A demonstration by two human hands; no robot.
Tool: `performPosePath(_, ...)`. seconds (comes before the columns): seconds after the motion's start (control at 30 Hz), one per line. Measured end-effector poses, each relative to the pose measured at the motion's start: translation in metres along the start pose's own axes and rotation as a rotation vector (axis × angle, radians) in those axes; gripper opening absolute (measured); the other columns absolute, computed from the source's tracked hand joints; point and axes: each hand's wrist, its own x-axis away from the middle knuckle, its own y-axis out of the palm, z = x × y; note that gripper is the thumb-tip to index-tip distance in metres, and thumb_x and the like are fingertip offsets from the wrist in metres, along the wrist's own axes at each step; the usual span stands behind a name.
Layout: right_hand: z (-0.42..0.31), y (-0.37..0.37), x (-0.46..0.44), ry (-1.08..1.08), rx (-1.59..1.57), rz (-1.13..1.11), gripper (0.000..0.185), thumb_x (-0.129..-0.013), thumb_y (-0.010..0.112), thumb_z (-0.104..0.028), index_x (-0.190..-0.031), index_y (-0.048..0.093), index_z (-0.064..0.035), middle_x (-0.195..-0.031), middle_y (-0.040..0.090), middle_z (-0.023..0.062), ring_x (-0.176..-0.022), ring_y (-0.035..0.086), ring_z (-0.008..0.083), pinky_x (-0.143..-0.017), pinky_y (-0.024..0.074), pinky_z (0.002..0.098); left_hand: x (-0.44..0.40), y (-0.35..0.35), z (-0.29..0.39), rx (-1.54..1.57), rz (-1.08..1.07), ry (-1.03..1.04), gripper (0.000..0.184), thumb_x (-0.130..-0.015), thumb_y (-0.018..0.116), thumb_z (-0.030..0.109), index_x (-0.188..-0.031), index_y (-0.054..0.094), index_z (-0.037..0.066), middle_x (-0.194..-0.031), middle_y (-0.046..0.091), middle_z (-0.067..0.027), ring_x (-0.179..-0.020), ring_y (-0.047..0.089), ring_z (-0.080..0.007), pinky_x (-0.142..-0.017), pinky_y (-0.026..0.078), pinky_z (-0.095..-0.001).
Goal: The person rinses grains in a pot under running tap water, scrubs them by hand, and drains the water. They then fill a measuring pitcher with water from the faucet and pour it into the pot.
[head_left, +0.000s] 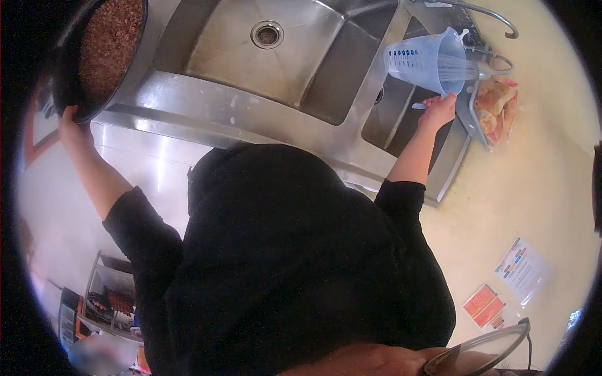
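At the upper left, my left hand [75, 128] is closed on the lower edge of a large dark pot [137, 62], which holds a reddish-brown, grainy food [111, 47]. My right hand [439, 113] is wrapped round the handle of a clear plastic measuring jug [417, 57] with blue markings. The jug lies tilted over the right-hand sink basin, its mouth towards the right. Water sprays into the mouth from a nozzle [485, 70]. Part of the left fingers is hidden by the pot.
A steel sink [244, 53] with a round drain [267, 35] lies between the hands. A curved metal pipe [483, 9] is at the upper right. Near the nozzle is a bag of something pinkish [495, 109]. Papers [522, 269] hang on the wall; shelves [110, 294] stand lower left.
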Motion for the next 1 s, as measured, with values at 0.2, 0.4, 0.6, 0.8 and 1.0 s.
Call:
performPosePath(0.2,-0.003,0.003,0.004,0.024,-0.010,0.049,0.039,-0.093,0.044,-0.032,-0.067,0.043,-0.0033,-0.050,0.040,0.0048,-0.041,0.041,0.0157,-0.040,0.0378,0.0313,0.003,0.001,0.002,0.005,-0.028,0.005,0.036,-0.075,0.058,0.000,-0.108,0.050,-0.010,-0.104,0.055,-0.0181,-0.093,0.058,-0.0299,-0.075,0.053,-0.0360)
performPosePath(0.4,-0.008,0.004,0.008,0.031,0.014,0.013,0.036,-0.093,0.042,-0.032,-0.072,0.043,-0.0034,-0.054,0.039,0.0033,-0.045,0.039,0.0148,-0.043,0.0376,0.0315,-0.001,-0.003,0.001,0.001,-0.022,0.003,0.034,-0.075,0.057,-0.001,-0.106,0.052,-0.011,-0.103,0.055,-0.0187,-0.093,0.058,-0.0297,-0.076,0.053,-0.0357)
performPosePath(0.6,-0.011,0.006,0.011,0.021,0.024,0.014,0.035,-0.093,0.043,-0.032,-0.072,0.043,-0.0037,-0.054,0.039,0.0034,-0.045,0.039,0.0146,-0.043,0.0376,0.0310,-0.012,-0.011,-0.006,-0.008,-0.010,-0.001,0.029,-0.078,0.057,0.002,-0.104,0.053,-0.011,-0.101,0.056,-0.0182,-0.092,0.058,-0.0281,-0.076,0.052,-0.0351)
performPosePath(0.8,-0.005,0.004,0.006,0.011,0.010,0.017,0.038,-0.094,0.043,-0.033,-0.070,0.043,-0.0039,-0.053,0.039,0.0036,-0.043,0.039,0.0148,-0.042,0.0380,0.0307,-0.010,-0.009,-0.005,-0.003,-0.001,-0.005,0.026,-0.083,0.056,0.007,-0.103,0.054,-0.010,-0.101,0.056,-0.0176,-0.094,0.057,-0.0273,-0.077,0.051,-0.0350)
performPosePath(1.0,-0.002,0.002,0.003,0.002,0.021,0.024,0.040,-0.095,0.043,-0.035,-0.069,0.045,-0.0038,-0.052,0.042,0.0047,-0.041,0.041,0.0150,-0.041,0.0381,0.0311,-0.010,-0.010,-0.004,-0.036,-0.002,-0.014,0.027,-0.082,0.055,0.005,-0.105,0.053,-0.010,-0.103,0.055,-0.0181,-0.095,0.057,-0.0280,-0.077,0.051,-0.0354)
